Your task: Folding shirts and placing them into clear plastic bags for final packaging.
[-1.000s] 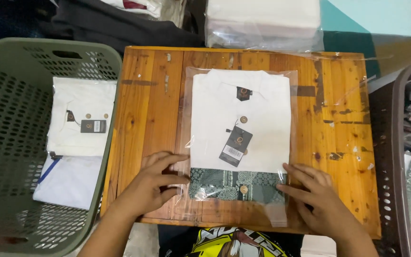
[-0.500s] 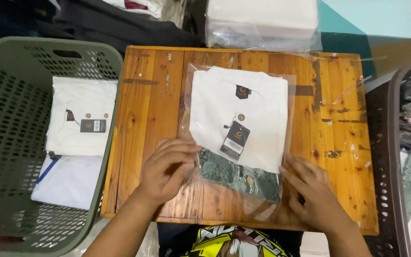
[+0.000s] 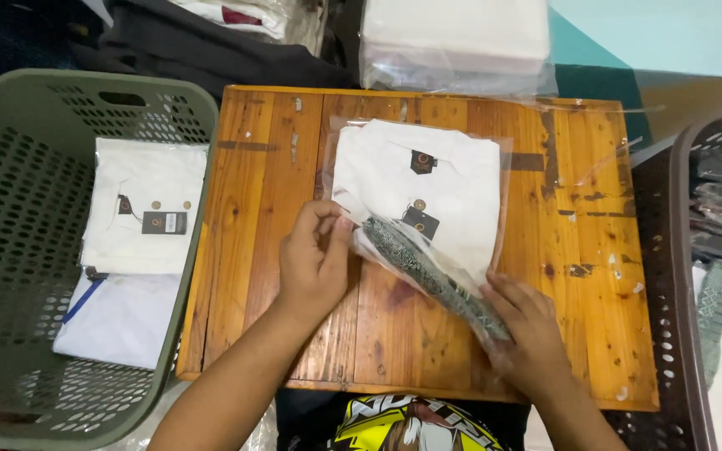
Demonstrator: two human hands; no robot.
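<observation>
A folded white shirt (image 3: 428, 196) in a clear bag (image 3: 503, 179) lay on the wooden worktop (image 3: 269, 250), turned askew, its green patterned fold (image 3: 432, 276) lifted off the wood at the near edge. The left hand (image 3: 315, 263) pinched the bag's near left corner, thumb and fingers pressed together on the plastic. The right hand (image 3: 528, 334) gripped the bag's near right corner, fingers curled under the patterned fold. A dark tag (image 3: 420, 222) hung on the shirt front. Left of the worktop stood a green basket (image 3: 10, 250) holding more folded white shirts (image 3: 148, 209). A dark basket (image 3: 670, 284) stood at the right, and a stack of bagged white cloth (image 3: 453, 38) lay beyond the far edge.
</observation>
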